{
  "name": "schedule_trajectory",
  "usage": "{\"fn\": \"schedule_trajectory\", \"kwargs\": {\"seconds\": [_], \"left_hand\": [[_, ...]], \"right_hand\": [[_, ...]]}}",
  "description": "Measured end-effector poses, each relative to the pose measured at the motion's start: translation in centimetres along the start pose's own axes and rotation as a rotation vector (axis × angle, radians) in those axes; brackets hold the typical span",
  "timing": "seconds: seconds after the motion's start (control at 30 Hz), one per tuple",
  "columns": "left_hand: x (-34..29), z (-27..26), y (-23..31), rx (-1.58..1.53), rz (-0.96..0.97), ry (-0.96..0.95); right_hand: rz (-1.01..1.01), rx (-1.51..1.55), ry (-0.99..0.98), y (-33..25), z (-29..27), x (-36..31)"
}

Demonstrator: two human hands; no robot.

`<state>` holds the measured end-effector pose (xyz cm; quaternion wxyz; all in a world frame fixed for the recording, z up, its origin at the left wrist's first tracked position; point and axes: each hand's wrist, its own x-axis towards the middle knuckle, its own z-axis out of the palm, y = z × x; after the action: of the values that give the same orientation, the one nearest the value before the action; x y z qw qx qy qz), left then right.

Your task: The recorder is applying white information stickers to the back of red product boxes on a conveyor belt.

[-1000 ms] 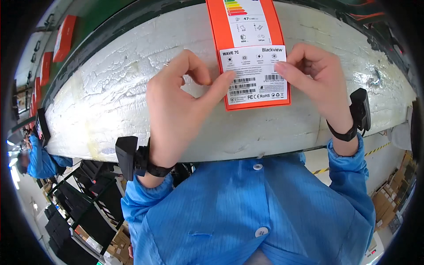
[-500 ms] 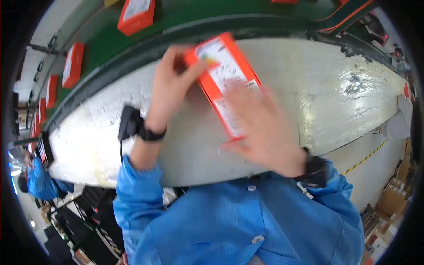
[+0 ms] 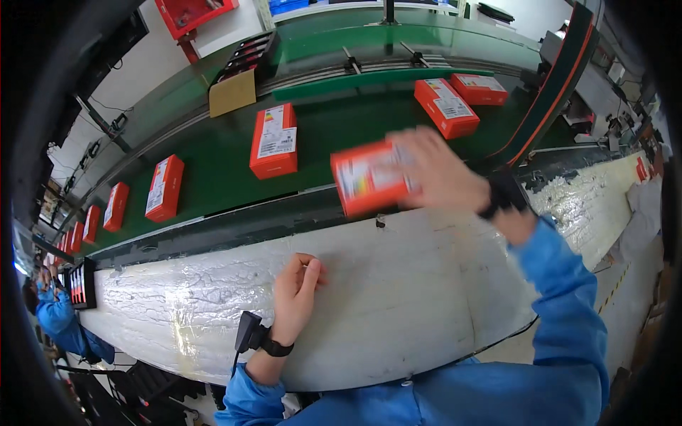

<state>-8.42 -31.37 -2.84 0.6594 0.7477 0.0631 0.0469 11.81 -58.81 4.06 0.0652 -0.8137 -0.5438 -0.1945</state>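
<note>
My right hand [image 3: 444, 174], smeared by motion, grips an orange-red box [image 3: 354, 186] with a white label by its right end. The box is held over the near edge of the green conveyor [image 3: 323, 131]. My left hand [image 3: 295, 298] hangs over the film-covered worktable [image 3: 398, 298], apart from the box. Its fingers are curled in with the thumb against them, and nothing shows in them. Just beyond the held box, another orange-red box [image 3: 274, 142] lies on the conveyor. A further box [image 3: 447, 108] is at the right, touching one behind it [image 3: 480, 89].
More orange-red boxes [image 3: 165, 188] trail away to the left along the conveyor. A black tray with a cardboard flap [image 3: 233, 94] sits at its far side. A dark upright post [image 3: 558, 85] rises at the right. Another person in blue [image 3: 60, 319] works at the far left.
Both hands were on the box over the worktable. My left hand has let go and drawn back; my right hand has carried the box to the conveyor's edge. The view has tilted up.
</note>
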Motion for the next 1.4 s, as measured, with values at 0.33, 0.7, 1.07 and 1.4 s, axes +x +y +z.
{"fn": "schedule_trajectory", "kwargs": {"seconds": [0.33, 0.7, 1.07, 1.4], "left_hand": [[0.0, 0.4, 0.3, 0.069, 0.047, -0.048], [-0.8, 3.2, 1.4, 0.426, 0.303, -0.11], [-2.2, 6.1, 4.0, 0.549, 0.555, -0.023], [-3.3, 5.8, 8.0, -0.065, -0.094, -0.402]], "right_hand": [[1.125, -0.228, -0.139, 17.5, 2.7, -3.1], [0.835, -0.148, 0.01, -12.4, -1.2, -7.1], [1.066, 1.467, 0.163, -15.2, -2.0, -9.3], [0.806, 1.653, 0.252, -15.6, -4.6, -8.0]]}}
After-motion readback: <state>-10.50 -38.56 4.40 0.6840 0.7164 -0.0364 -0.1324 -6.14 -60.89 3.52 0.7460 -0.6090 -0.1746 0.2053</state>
